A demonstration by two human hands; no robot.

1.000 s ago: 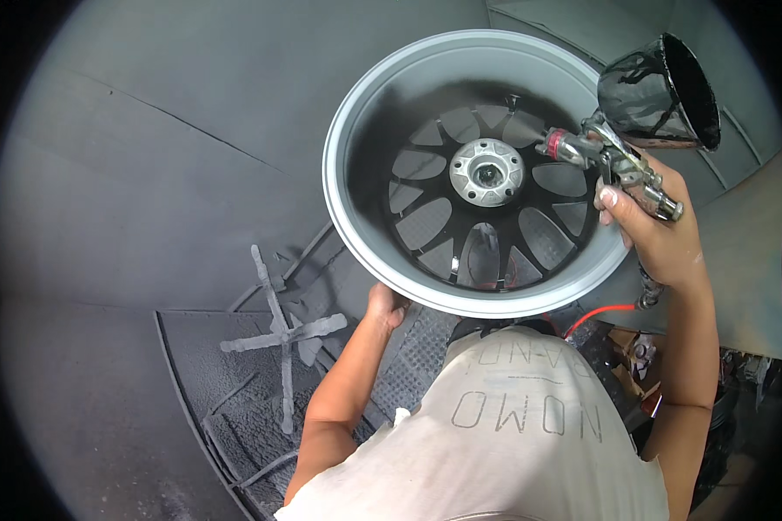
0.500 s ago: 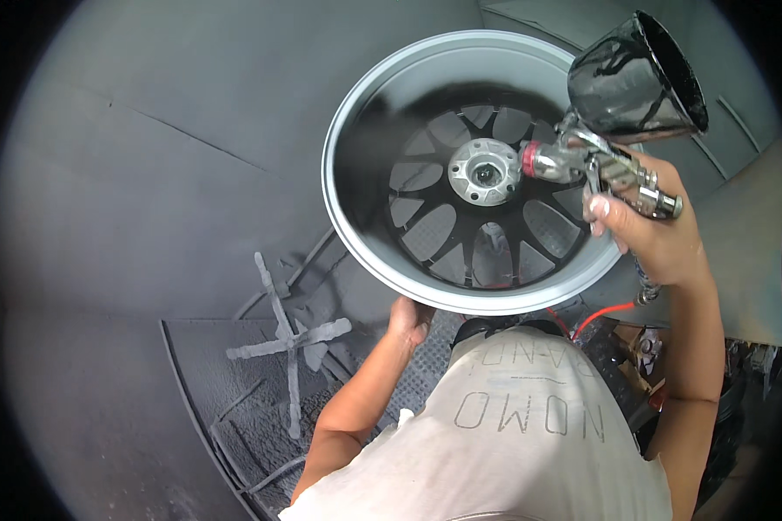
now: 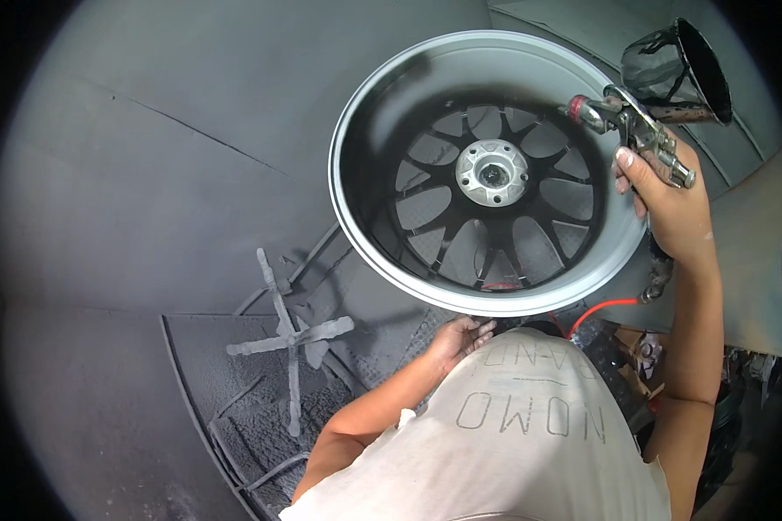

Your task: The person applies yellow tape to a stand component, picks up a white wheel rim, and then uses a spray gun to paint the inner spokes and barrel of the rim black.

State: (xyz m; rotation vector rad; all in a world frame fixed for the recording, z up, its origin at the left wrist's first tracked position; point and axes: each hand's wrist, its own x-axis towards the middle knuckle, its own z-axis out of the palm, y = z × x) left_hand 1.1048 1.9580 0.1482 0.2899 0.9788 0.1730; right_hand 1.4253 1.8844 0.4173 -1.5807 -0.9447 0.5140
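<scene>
A silver car wheel rim (image 3: pixel 369 230) is tilted toward me, with black spokes and a bare silver hub (image 3: pixel 492 174). Dark paint coats part of its inner barrel; the rest is pale grey. My right hand (image 3: pixel 669 195) grips a metal spray gun (image 3: pixel 641 130) at the wheel's right side, fingers around its handle and trigger area. Its red-ringed nozzle (image 3: pixel 577 108) points left into the barrel. On top sits a paint-smeared cup (image 3: pixel 656 69). My left hand (image 3: pixel 462 341) is just under the wheel's near edge, fingers apart and loosely bent; whether they touch the rim is unclear.
A grey, paint-crusted cross-shaped stand (image 3: pixel 292 337) is at lower left, beside a dark rough panel (image 3: pixel 269 417). A red hose (image 3: pixel 604 304) runs below the gun. Cardboard and clutter (image 3: pixel 641 360) lie at lower right. Grey booth walls (image 3: pixel 174 174) surround the wheel.
The spray gun and my right hand have moved right and slightly up, away from the hub. The wheel has turned, its spokes and hub holes shifted. My left hand has slid right along the near edge.
</scene>
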